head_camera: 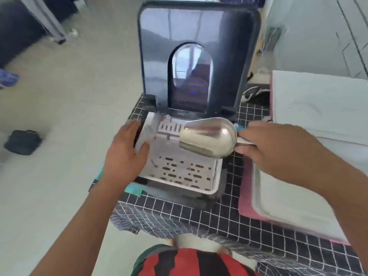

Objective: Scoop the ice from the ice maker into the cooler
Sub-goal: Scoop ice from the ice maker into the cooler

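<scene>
While the left hand (pixel 127 150) lies flat with straight fingers on the left rim of the ice maker (pixel 179 156), the right hand (pixel 278 148) pinches the handle of a metal scoop (pixel 207 138), holding its bowl mouth-left over the white slotted basket (pixel 179 172). No ice can be made out in the scoop. Behind the basket the dark lid (pixel 197 56) stands upright, the pink-edged cooler (pixel 288 206) sits just right on the checked surface (pixel 199 212), and open floor (pixel 59 116) lies left.
</scene>
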